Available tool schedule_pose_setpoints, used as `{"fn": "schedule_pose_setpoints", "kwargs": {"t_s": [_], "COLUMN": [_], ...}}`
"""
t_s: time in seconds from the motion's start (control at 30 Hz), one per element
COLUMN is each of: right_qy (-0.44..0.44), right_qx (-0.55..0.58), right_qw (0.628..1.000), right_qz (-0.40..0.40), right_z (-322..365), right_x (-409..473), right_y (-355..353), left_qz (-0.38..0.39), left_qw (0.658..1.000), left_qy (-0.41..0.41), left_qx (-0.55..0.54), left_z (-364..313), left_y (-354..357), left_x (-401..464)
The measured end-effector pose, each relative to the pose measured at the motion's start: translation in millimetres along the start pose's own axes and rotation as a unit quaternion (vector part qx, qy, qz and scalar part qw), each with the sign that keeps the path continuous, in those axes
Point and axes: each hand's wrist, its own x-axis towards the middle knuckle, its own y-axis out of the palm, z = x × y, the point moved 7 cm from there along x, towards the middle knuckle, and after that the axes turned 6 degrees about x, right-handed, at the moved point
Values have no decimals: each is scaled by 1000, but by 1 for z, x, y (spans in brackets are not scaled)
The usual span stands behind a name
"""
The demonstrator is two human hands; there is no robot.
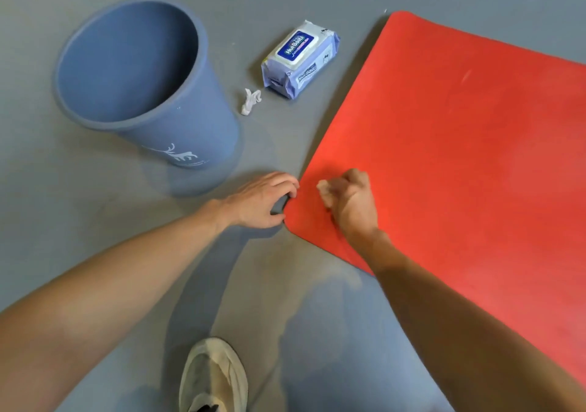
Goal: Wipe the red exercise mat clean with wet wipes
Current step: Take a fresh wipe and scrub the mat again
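The red exercise mat (459, 145) lies flat on the grey floor and fills the right side of the view. My left hand (263, 200) grips its near-left corner, fingers and thumb curled round the edge. My right hand (348, 200) rests on the mat just inside that corner, closed into a fist and blurred. A pale bit that looks like a wet wipe (322, 187) shows at its fingers. A closed pack of wet wipes (299, 59) lies on the floor left of the mat.
A blue plastic bin (142, 78) stands on the floor to the left, with nothing in the part I can see. A crumpled white wipe (250, 100) lies between the bin and the pack. My shoe (214, 376) is at the bottom middle.
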Motion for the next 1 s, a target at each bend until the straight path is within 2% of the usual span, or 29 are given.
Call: {"fn": "schedule_pose_setpoints", "kwargs": {"t_s": [0.07,0.17,0.2,0.33,0.53,0.63,0.7,0.8,0.9,1.0], "right_qy": [20,-41,-71,-124,-197,-186,-191,-191,-243,-263], "right_qx": [6,-5,-15,-23,-50,-33,-17,6,-28,-53], "right_qw": [1000,992,989,983,962,964,969,966,942,934], "right_qz": [17,116,127,135,185,185,156,172,229,235], "right_z": [-2,25,37,40,37,38,48,50,32,2], "right_x": [3,-40,-57,-71,-79,-70,-63,-52,-56,-71], "right_y": [5,36,40,37,37,46,43,35,15,-17], "left_qz": [-13,-35,-43,-67,-68,-52,-38,-30,-48,-51], "left_qw": [1000,999,998,993,992,995,996,995,993,992], "left_qy": [-11,-30,-30,-27,-35,-34,-34,-24,0,11], "left_qx": [3,28,41,93,101,81,75,91,111,111], "left_z": [-4,-10,-12,-20,-22,-21,-19,-18,-21,-21], "left_y": [0,5,8,16,13,13,13,9,5,10], "left_x": [-2,-3,-4,-4,-3,-6,-10,-14,-15,-13]}}
